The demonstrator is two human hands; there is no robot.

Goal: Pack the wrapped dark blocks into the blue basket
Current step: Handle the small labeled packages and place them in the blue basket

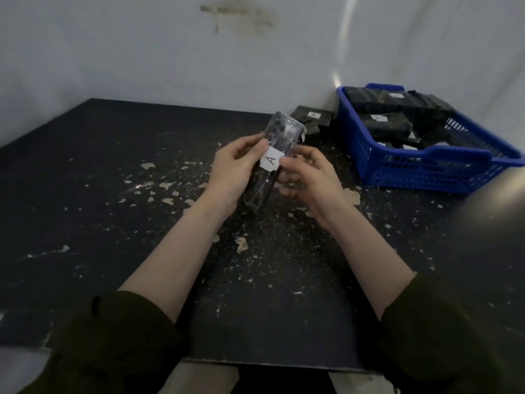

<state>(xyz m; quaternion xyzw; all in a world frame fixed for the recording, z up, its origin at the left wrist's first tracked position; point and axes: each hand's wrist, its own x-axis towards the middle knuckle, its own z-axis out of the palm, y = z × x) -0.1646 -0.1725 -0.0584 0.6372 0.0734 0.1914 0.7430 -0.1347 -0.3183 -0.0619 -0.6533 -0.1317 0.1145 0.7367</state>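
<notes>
- The left hand (235, 169) is gripping a wrapped block (284, 133) from its left side, with the thumb lying across the front and the fingers curling round behind
- The right hand (309, 180) is holding the same wrapped block from the right, its fingers curling in and its thumb tip touching the edge of a white label (271, 160)
- The label is sitting on the front of the wrapped block, between the two thumbs, and is showing the letter A
- The wrapped block is standing nearly upright in the air above the table (113, 172), leaning a little to the right at the top, and its clear wrapping is catching the light
- The blue basket (426, 173) is resting on the far right of the table, near the wall (142, 52), well apart from the hands
- Several packed blocks (386, 125) are lying inside the blue basket, some with small white labels
- A spare block (312, 118) is lying on the table just beside the left wall of the blue basket
- Pale flakes (241, 244) are lying scattered over the dark table
- Dark sleeves (119, 336) are covering both arms above the bare forearms
</notes>
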